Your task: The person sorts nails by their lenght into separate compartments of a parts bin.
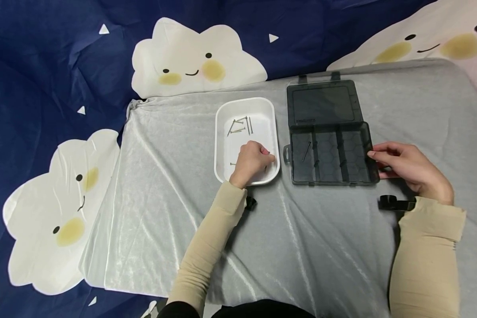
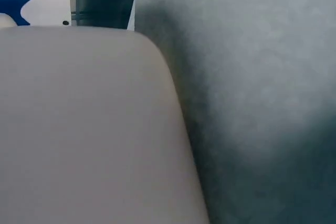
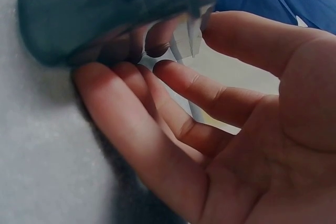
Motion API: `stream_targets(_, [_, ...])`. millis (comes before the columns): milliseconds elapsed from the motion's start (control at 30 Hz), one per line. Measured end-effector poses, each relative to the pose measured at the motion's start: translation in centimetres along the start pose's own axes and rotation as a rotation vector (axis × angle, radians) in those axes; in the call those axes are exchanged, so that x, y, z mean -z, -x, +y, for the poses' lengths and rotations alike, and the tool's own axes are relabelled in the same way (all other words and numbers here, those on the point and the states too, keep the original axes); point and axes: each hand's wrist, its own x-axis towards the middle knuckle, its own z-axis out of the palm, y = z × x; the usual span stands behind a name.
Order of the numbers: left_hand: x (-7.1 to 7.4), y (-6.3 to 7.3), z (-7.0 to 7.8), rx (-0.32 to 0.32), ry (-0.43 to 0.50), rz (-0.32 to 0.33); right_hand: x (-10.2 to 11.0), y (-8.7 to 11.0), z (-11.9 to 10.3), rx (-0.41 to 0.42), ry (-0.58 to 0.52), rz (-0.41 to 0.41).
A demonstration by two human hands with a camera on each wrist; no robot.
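Head view shows a white tray (image 1: 227,150) and a dark translucent box (image 1: 327,170) side by side on a grey-draped bench (image 1: 163,154). Small screws (image 1: 238,130) lie inside the tray, most of them grouped toward its far end, with one just beside the left hand (image 1: 251,161). That hand reaches into the near right part of the tray, fingers bent downward; whether they pinch a screw cannot be told, since the hand itself covers the spot (the left wrist view hardly helps, a blurred pale shape filling much of it). The right hand (image 1: 411,170), well apart from the left, grips the right end of the box, thumb at the rim and fingers against the outer side. One long screw (image 1: 306,151) rests in the box's left compartment, and its lid (image 1: 323,104) is folded back on the far side. Black wrist mounts show at both sleeves, and a navy backdrop (image 1: 302,53) with smiling clouds hangs beyond the bench.
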Motion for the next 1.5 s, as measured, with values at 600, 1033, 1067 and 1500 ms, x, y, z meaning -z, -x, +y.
stream_targets(600, [1.5,0.2,-0.7,0.112,0.271,-0.137,0.1,0.0,0.4,0.0,0.042,0.002])
stream_targets(1033, [1.8,0.3,-1.2,0.146,0.61,-0.133,0.0,-0.1,0.3,0.01,0.055,-0.008])
stream_targets(1067, [1.7,0.3,-1.2,0.154,0.636,-0.132,0.0,-0.1,0.2,0.009,0.056,-0.005])
stream_targets(1500, [2.0,0.3,-1.1,0.231,1.054,-0.205,0.0,0.0,0.1,0.008,0.05,0.0])
